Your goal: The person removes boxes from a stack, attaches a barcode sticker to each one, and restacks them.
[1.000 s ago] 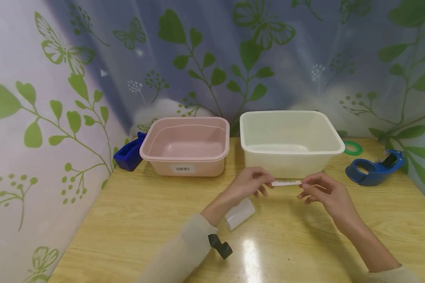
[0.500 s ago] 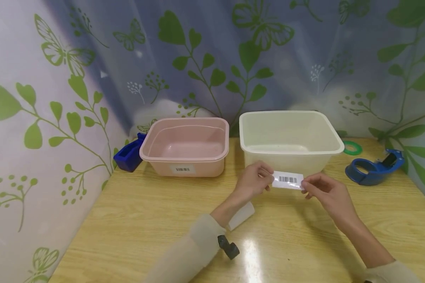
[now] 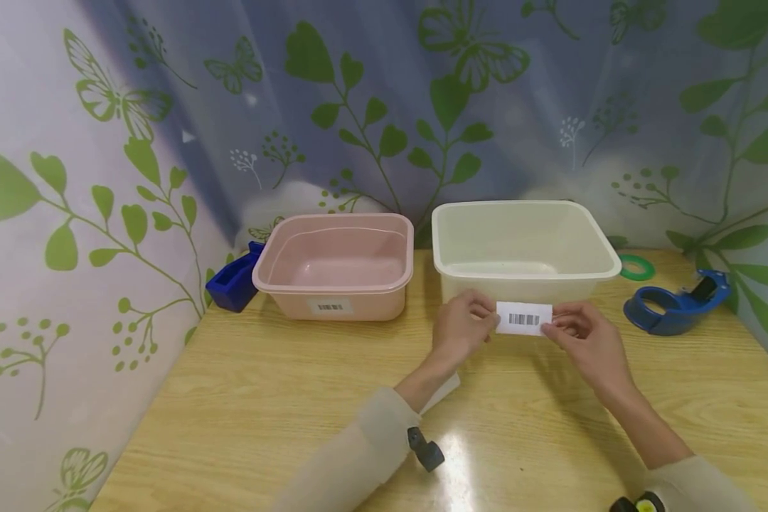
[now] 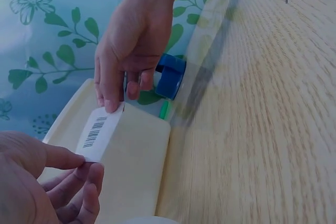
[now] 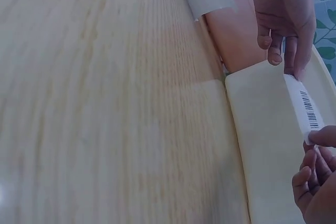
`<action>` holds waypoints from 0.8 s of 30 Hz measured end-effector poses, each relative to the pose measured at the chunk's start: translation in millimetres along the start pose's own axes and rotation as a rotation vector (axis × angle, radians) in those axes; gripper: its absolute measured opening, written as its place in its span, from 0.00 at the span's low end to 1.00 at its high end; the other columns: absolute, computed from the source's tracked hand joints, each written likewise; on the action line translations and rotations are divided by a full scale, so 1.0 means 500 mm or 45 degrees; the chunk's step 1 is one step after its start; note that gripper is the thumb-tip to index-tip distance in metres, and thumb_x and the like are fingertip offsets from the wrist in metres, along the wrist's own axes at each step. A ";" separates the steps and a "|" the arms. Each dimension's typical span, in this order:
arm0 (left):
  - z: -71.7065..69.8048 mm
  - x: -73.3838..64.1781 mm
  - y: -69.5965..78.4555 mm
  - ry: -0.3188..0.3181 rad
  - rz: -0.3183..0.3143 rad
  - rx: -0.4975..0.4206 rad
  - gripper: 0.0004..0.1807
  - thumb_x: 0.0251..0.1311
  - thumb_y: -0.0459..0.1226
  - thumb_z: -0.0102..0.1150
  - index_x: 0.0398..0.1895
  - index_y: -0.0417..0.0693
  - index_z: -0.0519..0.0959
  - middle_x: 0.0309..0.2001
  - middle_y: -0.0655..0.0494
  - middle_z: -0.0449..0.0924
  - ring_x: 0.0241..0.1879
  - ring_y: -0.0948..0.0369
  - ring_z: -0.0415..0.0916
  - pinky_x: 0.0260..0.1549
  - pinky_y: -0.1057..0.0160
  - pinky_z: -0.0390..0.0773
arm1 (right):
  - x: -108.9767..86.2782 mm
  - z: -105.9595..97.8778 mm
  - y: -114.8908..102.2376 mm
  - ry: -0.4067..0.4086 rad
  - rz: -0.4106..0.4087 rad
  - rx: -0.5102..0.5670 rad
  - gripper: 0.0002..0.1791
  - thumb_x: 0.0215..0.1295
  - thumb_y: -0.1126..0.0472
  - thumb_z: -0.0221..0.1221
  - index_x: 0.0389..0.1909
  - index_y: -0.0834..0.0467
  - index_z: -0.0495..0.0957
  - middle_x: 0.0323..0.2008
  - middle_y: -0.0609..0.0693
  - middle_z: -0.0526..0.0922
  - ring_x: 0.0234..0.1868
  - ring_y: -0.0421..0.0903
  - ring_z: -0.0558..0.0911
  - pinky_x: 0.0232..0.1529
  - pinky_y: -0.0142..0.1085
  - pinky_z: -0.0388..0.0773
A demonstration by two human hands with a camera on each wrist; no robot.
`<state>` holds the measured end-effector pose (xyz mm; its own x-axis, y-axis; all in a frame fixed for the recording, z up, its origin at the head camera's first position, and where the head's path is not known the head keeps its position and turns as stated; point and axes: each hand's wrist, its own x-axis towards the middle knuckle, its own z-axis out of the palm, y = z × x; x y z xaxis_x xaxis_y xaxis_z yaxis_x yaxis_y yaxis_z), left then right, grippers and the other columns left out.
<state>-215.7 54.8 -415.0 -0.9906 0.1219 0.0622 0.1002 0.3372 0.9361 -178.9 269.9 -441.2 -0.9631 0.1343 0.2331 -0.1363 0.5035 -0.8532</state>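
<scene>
A white barcode label is stretched level between both hands, its printed side toward the head camera. My left hand pinches its left end between thumb and fingers. The right end is pinched by my right hand. Directly behind the label stands a cream plastic basin, whose front wall is partly covered by label and hands. In the left wrist view the label hangs close in front of the basin's wall. From the right wrist, the label looks slightly bowed between the fingertips.
To the left is a pink basin with a barcode label on its front. Beside it sits a dark blue holder. A blue tape dispenser and green tape ring lie at right. A white roll is partly behind my left forearm.
The label has tilted up from nearly edge-on to face the head camera, and it has risen in front of the cream basin. Both hands have moved slightly forward; the left also shifted right.
</scene>
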 end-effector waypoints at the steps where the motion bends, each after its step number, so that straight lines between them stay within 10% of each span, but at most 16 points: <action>1: 0.002 0.000 0.000 0.010 0.000 0.012 0.05 0.62 0.31 0.72 0.37 0.48 0.84 0.28 0.62 0.86 0.23 0.55 0.86 0.16 0.70 0.76 | 0.001 0.002 0.002 0.010 -0.004 0.003 0.17 0.69 0.60 0.69 0.52 0.65 0.79 0.34 0.34 0.83 0.33 0.32 0.78 0.31 0.23 0.76; 10: 0.009 0.004 0.003 0.078 0.063 0.181 0.04 0.61 0.35 0.73 0.33 0.50 0.85 0.28 0.62 0.85 0.20 0.72 0.75 0.20 0.72 0.71 | 0.007 0.016 -0.003 0.041 0.004 0.006 0.12 0.70 0.60 0.67 0.42 0.65 0.79 0.30 0.36 0.81 0.27 0.36 0.80 0.23 0.27 0.75; 24: 0.019 0.018 0.009 0.144 0.061 0.273 0.02 0.61 0.37 0.70 0.35 0.50 0.88 0.28 0.64 0.84 0.24 0.70 0.72 0.23 0.70 0.70 | 0.018 0.024 -0.006 0.050 0.018 -0.068 0.13 0.71 0.57 0.67 0.43 0.64 0.82 0.37 0.50 0.84 0.30 0.34 0.78 0.25 0.27 0.74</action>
<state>-223.0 66.1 -413.3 -0.9871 0.0411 0.1549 0.1532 0.5253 0.8370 -190.1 259.2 -442.1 -0.9548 0.1749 0.2403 -0.1091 0.5460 -0.8307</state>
